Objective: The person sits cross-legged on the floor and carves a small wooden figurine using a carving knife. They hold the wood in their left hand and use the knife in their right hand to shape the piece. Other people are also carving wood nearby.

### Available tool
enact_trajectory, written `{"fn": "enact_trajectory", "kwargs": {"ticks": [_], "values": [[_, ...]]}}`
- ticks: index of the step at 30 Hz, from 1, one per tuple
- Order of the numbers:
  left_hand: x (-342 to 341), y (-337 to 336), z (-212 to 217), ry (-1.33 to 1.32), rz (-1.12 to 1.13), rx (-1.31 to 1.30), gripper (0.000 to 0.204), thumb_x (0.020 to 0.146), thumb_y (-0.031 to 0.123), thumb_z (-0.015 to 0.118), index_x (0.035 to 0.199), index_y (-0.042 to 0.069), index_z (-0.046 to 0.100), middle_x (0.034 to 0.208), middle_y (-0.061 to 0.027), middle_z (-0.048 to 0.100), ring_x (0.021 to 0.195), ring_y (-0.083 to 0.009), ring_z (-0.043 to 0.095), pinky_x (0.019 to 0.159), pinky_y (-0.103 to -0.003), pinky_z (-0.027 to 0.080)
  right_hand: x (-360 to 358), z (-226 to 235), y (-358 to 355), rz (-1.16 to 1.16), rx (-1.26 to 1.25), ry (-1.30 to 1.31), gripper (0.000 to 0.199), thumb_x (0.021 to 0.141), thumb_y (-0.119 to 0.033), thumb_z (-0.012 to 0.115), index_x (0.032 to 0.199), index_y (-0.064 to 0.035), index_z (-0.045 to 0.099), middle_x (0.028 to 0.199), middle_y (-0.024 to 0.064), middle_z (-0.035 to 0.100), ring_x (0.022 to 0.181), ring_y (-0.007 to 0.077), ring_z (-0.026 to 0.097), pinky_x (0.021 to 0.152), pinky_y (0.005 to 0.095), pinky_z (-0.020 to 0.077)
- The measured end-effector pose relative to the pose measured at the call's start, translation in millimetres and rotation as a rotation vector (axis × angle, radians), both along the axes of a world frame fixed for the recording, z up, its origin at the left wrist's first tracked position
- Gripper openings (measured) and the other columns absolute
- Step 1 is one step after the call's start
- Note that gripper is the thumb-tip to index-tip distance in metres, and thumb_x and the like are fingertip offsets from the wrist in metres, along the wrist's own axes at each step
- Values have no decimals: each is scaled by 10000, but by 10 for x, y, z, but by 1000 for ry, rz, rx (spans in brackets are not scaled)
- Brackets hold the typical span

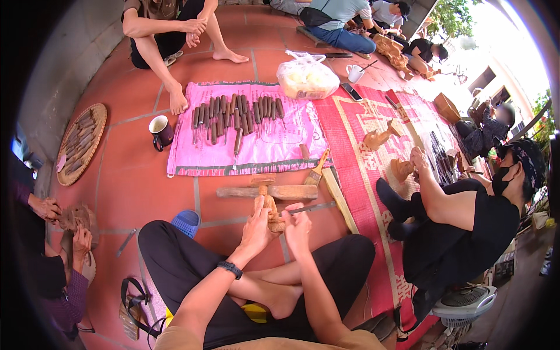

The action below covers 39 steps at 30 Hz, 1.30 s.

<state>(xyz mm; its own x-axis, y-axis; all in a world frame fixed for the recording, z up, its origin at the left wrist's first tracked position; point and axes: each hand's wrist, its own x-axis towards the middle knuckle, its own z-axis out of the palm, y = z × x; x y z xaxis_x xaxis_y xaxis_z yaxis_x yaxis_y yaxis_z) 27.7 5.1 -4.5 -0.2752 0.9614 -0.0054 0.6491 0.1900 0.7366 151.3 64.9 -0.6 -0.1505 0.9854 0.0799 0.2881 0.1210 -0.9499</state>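
Wooden and pale, a small carved figure (270, 210) is standing between the person's two hands, its long axis running from near at 6 o'clock up toward 12 o'clock, its top end meeting a wooden block (268, 191) lying crosswise just beyond. The left hand (255, 226) is wrapping closed around the figure's left side. The right hand (298, 228) is closing on a slim chisel (309, 207), whose blade is pointing toward 3 o'clock, nearly at right angles to the figure. Both forearms are coming in from 6 o'clock over crossed legs in black trousers.

Just past the block, at 1 o'clock, one paintbrush (317, 170) is leaning on the edge of a pink cloth (265, 149). On that cloth roughly two dozen carving tools (236, 114) are lying in a row, handles pointing toward 12 o'clock. One dark mug (161, 131) is sitting at 10 o'clock on the red tile floor (131, 181), where bare tiles are leaving open room on the left. One blue sandal (186, 221) is lying at 9 o'clock. A red patterned mat (364, 175) is bordering the space at 3 o'clock, where a person in black (466, 227) is sitting. One white plastic bag (306, 76) is resting at the cloth's far edge.
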Motion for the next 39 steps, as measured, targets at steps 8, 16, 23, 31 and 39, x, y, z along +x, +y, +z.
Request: {"fn": "enact_trajectory", "kwargs": {"ticks": [8,16,23,31,39], "values": [[8,-24,-37,8,-2,22,672,698,281,869,1234,69,523,1621,-191,243,1168,-496,554,915,-552,521,108,-54,66,-20,-171,200,47,922,22,643,915,-12,611,813,36,645,769,115,659,685,253,517],[36,3,-10,24,-1,93,719,666,231,893,1248,36,519,1596,-240,271,1222,-468,542,957,-513,507,181,-84,83,-98,-313,308,55,924,12,653,924,-17,605,846,49,659,810,137,678,715,261,545],[55,-6,78,20,-3,-8,736,651,222,906,1250,27,526,1599,-245,257,1252,-450,531,979,-506,494,143,-215,111,-51,-281,457,46,929,19,644,907,-10,615,874,77,701,798,118,677,700,248,534],[38,-12,27,24,20,0,706,634,196,913,1213,32,544,1589,-242,286,1363,-418,448,1036,-478,470,108,126,5,-16,-186,78,37,926,6,646,907,-14,622,828,47,654,763,117,666,703,246,540],[43,8,-103,83,0,107,709,616,186,909,1192,32,526,1581,-241,309,1231,-456,543,967,-504,507,15,273,-53,20,-64,-175,73,911,-23,667,847,5,644,749,47,682,737,103,655,667,278,517]]}}
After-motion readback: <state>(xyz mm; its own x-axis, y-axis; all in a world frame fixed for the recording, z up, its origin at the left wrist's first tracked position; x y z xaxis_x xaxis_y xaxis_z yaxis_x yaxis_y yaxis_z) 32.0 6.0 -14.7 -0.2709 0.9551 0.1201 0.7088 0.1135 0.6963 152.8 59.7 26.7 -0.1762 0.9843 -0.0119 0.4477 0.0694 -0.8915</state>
